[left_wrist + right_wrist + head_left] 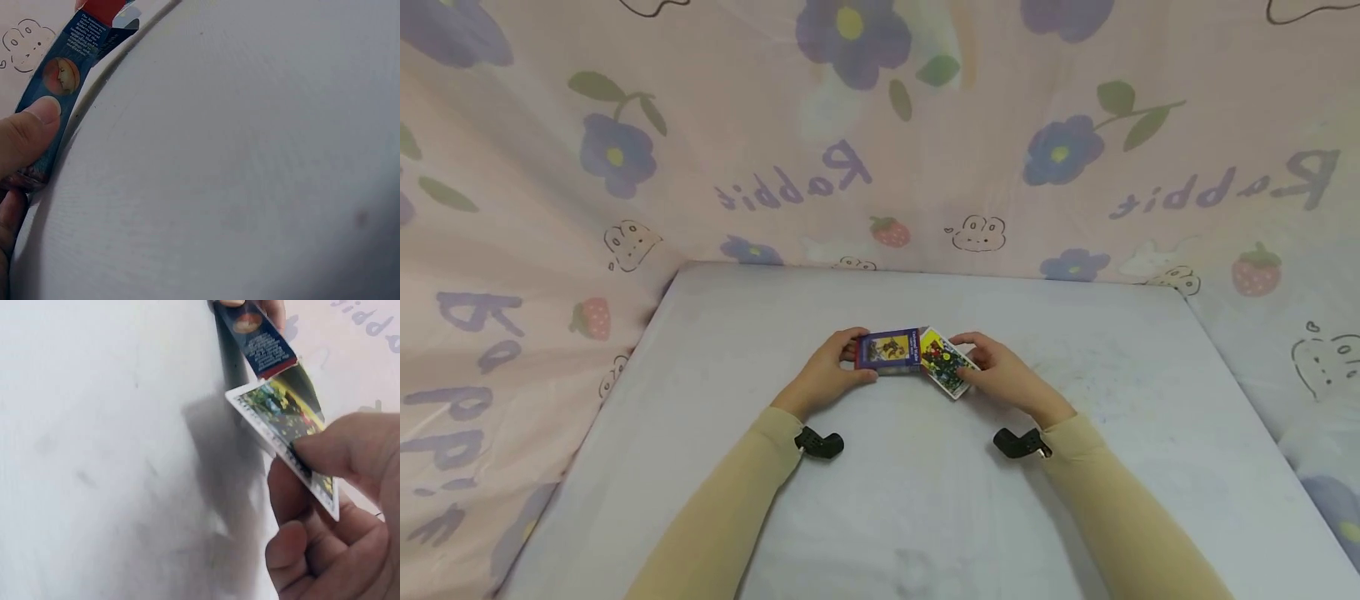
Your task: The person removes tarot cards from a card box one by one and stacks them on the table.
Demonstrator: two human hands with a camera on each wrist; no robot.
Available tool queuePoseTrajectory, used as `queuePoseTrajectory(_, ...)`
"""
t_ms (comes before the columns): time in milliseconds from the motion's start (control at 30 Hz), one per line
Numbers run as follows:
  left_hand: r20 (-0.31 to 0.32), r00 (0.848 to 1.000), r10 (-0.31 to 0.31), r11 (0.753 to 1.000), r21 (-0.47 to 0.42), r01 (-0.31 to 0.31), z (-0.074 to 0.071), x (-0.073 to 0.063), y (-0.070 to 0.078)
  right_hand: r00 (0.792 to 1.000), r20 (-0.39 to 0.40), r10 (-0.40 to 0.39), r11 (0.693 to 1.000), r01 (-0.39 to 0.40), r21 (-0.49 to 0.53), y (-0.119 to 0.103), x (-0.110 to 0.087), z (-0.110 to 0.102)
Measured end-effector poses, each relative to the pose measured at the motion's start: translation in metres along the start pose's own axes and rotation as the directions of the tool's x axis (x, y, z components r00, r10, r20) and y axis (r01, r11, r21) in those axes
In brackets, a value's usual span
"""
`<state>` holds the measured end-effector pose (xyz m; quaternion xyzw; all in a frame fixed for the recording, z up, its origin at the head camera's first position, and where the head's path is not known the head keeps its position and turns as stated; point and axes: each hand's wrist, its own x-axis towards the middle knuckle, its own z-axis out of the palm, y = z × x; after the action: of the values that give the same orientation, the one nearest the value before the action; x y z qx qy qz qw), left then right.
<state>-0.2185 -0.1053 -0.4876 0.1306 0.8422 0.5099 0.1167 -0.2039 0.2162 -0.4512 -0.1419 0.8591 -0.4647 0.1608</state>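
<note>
Pink printed cloth (700,125) hangs down at the left and runs along the far side, meeting the pale desk (917,500) in a clean line at its left and back edges. From the left comes a beige sleeve with a black gadget (823,444) at its cuff, and the left hand (827,372) grips a small blue box (886,350), its thumb along the near narrow side. That box is over the middle of the desk, well apart from the left and right edges; whether it touches the top I can't tell. Its open end faces right, with a red rim and a loose flap (306,387) sticking out, but what sits inside is hidden from me. Just at that mouth is a white-bordered picture card (943,358), set aslant, overlapping the box's end as seen from above. The right hand (1003,375) pinches the card's outer part, thumb on the printed face, fingers beneath. Further right, past another black gadget (1017,443), bare desk stretches to the slanting right edge.
</note>
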Motion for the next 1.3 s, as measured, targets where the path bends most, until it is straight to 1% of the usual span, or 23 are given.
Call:
queuePoseTrajectory(67,0.001,1.000,-0.001,1.000,0.007,0.001,0.000,0.000,0.000,1.000,-0.002,-0.007,1.000,0.007,0.013,0.001,0.000,0.002)
queuePoseTrajectory(133,0.000,1.000,0.001,1.000,0.015,-0.001,0.000,0.000,0.000,1.000,-0.022,0.005,1.000,-0.004,0.022,0.002,0.000,0.003)
queuePoseTrajectory(233,-0.004,1.000,0.002,1.000,0.027,-0.002,0.000,0.000,-0.001,0.995,-0.088,0.051,0.998,-0.049,0.028,0.006,-0.003,0.001)
queuePoseTrajectory(267,-0.006,1.000,0.004,1.000,0.030,-0.004,0.000,0.000,-0.001,0.990,-0.120,0.072,0.997,-0.069,0.033,0.007,-0.004,0.000)
queuePoseTrajectory(367,-0.015,1.000,0.010,0.999,0.035,-0.009,0.000,0.001,-0.003,0.965,-0.226,0.131,0.991,-0.119,0.065,0.013,-0.007,-0.006)
queuePoseTrajectory(433,-0.020,1.000,0.008,0.999,0.032,-0.008,0.000,0.001,-0.004,0.949,-0.275,0.157,0.987,-0.139,0.084,0.018,-0.009,-0.009)
queuePoseTrajectory(500,-0.021,1.000,0.008,1.000,0.029,-0.007,0.000,0.001,-0.006,0.935,-0.307,0.179,0.983,-0.156,0.097,0.021,-0.011,-0.011)
queuePoseTrajectory(700,-0.017,1.000,0.013,0.999,0.040,-0.013,0.002,0.001,-0.009,0.910,-0.349,0.225,0.974,-0.208,0.087,0.027,-0.017,-0.013)
queuePoseTrajectory(867,-0.013,1.000,0.024,0.999,0.049,-0.024,0.002,0.001,-0.010,0.899,-0.382,0.212,0.976,-0.214,0.037,0.030,-0.020,-0.011)
queuePoseTrajectory(1000,-0.018,0.999,0.026,0.998,0.058,-0.025,0.002,0.002,-0.008,0.896,-0.403,0.185,0.978,-0.208,-0.015,0.029,-0.020,-0.011)
queuePoseTrajectory(1100,-0.018,1.000,0.025,0.997,0.067,-0.023,0.002,0.003,-0.007,0.893,-0.415,0.176,0.975,-0.217,-0.053,0.027,-0.021,-0.010)
queuePoseTrajectory(1300,-0.024,1.000,0.014,0.997,0.079,-0.012,0.003,0.003,-0.005,0.877,-0.435,0.206,0.959,-0.270,-0.090,0.026,-0.019,-0.008)
